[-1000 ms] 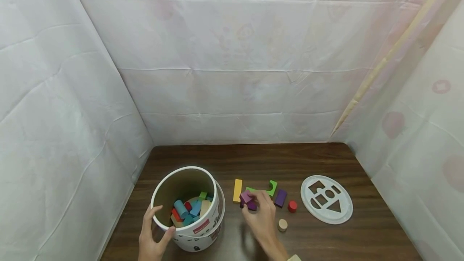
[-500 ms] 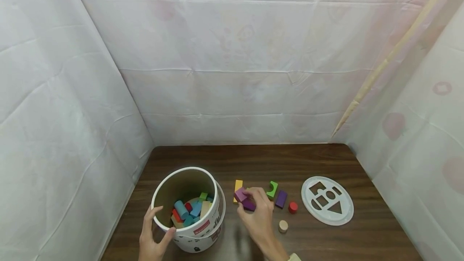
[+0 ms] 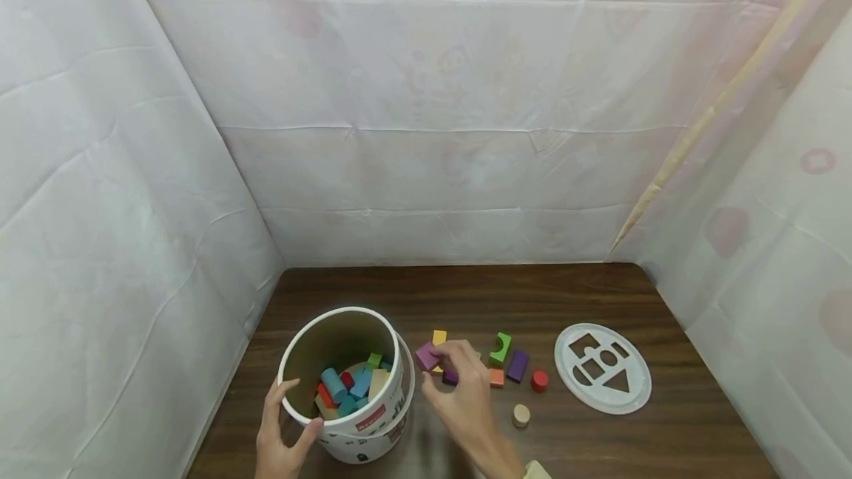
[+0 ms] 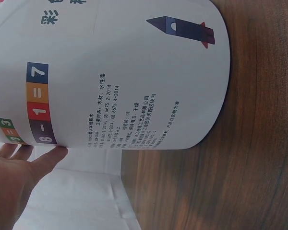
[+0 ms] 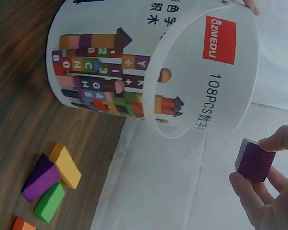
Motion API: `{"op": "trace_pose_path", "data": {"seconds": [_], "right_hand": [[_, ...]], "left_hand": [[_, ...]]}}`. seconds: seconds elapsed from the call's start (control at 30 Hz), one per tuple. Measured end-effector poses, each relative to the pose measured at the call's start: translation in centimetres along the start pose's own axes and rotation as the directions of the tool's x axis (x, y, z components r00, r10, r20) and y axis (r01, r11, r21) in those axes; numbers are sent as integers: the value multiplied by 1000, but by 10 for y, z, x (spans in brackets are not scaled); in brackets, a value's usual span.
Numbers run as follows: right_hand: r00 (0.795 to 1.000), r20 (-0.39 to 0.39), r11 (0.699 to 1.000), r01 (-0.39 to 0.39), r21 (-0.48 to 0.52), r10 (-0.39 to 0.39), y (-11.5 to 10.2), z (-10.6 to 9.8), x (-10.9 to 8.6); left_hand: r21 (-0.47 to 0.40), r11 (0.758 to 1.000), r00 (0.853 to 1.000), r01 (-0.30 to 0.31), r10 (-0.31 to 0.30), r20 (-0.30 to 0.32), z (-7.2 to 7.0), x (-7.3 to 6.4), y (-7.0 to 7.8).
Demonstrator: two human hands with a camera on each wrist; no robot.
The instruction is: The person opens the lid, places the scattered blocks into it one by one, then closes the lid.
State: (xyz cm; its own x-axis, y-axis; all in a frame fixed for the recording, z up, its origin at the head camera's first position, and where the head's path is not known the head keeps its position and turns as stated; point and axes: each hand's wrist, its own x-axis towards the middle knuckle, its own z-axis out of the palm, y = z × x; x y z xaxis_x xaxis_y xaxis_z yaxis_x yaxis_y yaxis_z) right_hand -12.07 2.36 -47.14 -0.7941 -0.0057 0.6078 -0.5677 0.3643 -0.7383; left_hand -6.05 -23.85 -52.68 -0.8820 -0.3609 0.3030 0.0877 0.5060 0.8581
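Purple block [image 3: 427, 356] pinched near the bucket [image 3: 353, 446]

We hold the purple block between the thumb and fingers of our right hand [image 3: 466, 398], raised above the surface [image 3: 566, 449] and apart from the bucket's wall. Our left hand [image 3: 282, 435] grips the bucket at its rim, thumb and fingers set wide. Loose blocks lie inside, among them a blue cylinder [image 3: 333, 383].

We take the step in hand to be packing blocks away, one at a time. The next move probably calls for lifting the pinched piece over the rim and releasing it above the pile, while the left hand steadies the bucket.

More pieces remain on the surface: a yellow block [image 5: 66, 166], a green block [image 5: 49, 202], a green arch [image 3: 500, 348], an orange block [image 3: 496, 378] and a red cylinder [image 3: 539, 381]. The lid [image 3: 599, 390] lies flat, well apart from the bucket.
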Motion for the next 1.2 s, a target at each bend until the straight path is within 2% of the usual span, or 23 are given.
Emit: {"op": "trace_pose_path", "data": {"seconds": [0.27,0.4,0.63,0.73,1.2], "right_hand": [[997,15,997,80,-17,-79,-8,7,5],[998,34,999,49,6,-49,-12,10,7],[993,103,997,-66,50,61,-20,14,8],[990,125,994,-80,74,71,-23,16,8],[988,152,995,-9,99,-6,-27,26,6]], "left_hand": [[4,1000,1000,-6,6,-8,0,-2,-1],[4,1000,1000,-6,6,-7,0,-2,-1],[6,1000,1000,11,-11,4,1,-1,0],[10,1000,1000,17,-17,9,0,0,0],[24,999,999,36,-36,22,0,1,2]]}}
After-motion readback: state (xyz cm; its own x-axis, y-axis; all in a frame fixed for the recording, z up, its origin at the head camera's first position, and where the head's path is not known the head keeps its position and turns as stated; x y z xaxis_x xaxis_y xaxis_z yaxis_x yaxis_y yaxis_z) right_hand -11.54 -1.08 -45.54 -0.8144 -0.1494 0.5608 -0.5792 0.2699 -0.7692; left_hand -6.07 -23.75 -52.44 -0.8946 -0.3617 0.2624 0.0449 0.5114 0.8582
